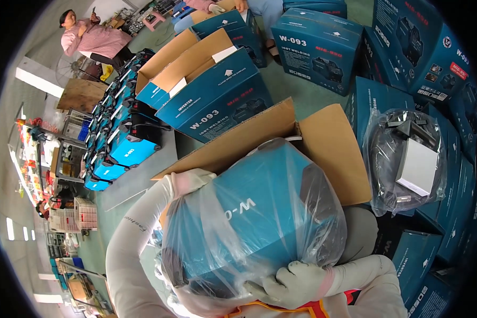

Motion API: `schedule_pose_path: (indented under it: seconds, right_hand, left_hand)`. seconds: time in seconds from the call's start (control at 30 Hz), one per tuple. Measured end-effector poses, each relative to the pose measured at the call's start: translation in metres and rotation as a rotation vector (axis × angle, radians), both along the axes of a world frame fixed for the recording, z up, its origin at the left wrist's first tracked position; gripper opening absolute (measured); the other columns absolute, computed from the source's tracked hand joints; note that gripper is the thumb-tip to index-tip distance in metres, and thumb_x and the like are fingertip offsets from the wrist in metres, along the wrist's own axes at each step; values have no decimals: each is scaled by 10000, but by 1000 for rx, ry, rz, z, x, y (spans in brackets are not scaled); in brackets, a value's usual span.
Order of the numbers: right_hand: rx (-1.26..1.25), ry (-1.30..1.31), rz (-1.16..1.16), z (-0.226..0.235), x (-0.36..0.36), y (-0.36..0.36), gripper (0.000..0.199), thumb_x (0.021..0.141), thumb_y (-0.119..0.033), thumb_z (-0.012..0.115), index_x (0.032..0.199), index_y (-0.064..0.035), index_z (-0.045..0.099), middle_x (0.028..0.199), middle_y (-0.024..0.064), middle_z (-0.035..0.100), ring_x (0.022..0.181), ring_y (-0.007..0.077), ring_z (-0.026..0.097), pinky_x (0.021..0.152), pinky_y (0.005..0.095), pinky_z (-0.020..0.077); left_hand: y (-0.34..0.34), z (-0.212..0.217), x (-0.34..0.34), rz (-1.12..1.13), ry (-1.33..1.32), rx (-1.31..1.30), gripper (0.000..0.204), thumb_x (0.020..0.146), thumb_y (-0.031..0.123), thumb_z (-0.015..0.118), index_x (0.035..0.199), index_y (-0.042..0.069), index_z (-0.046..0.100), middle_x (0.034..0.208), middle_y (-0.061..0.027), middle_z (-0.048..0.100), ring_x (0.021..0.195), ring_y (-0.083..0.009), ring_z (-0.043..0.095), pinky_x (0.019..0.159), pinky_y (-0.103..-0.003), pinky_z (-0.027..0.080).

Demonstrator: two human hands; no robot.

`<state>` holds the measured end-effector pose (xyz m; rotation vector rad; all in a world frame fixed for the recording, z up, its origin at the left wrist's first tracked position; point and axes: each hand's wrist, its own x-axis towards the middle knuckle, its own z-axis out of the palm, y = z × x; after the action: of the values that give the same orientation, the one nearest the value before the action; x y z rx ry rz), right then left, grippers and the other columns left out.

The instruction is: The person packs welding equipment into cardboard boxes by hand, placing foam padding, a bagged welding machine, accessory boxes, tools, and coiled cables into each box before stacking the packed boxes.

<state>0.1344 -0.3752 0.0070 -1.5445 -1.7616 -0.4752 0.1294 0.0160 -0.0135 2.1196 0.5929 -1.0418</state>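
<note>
Both gloved hands hold a blue box-shaped welding machine wrapped in a clear plastic bag [254, 212], near the body, just above the open brown cardboard carton [328, 143]. The left hand [188, 183] presses flat on the machine's far left top; its grip is open against the bag. The right hand [294, 283] cups the near underside, fingers curled on the bag. To the right, a clear bag of black cables with a white box [408, 159] lies on stacked blue printed cartons [408, 249].
</note>
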Motion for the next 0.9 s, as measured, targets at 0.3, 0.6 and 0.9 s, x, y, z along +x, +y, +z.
schedule_pose_path:
  seconds: [0.3,0.6,0.9]
  right_hand:
    - [-9,45,-41,7,3,9,232,717,-236,687,926,-139,711,741,-47,394,542,94,355,465,244,284]
    - [-80,19,-19,-2,-10,14,306,831,-236,596,1074,-57,646,799,3,456,570,120,443,454,268,327]
    - [-55,-8,-76,-5,-15,21,247,800,-278,644,1007,-149,689,772,-28,418,537,104,388,468,263,298]
  left_hand:
    - [17,-45,2,-273,-520,-105,497,1046,305,326,1415,-11,430,1447,-177,454,1354,-261,401,1139,-317,282]
    - [-91,-35,103,-200,-462,-94,514,1053,333,277,1429,8,408,1425,-166,472,1338,-266,414,1155,-318,239]
    - [-71,-66,105,-88,-549,-198,498,1064,333,275,1392,8,460,1331,-112,562,1230,-213,521,1080,-309,367]
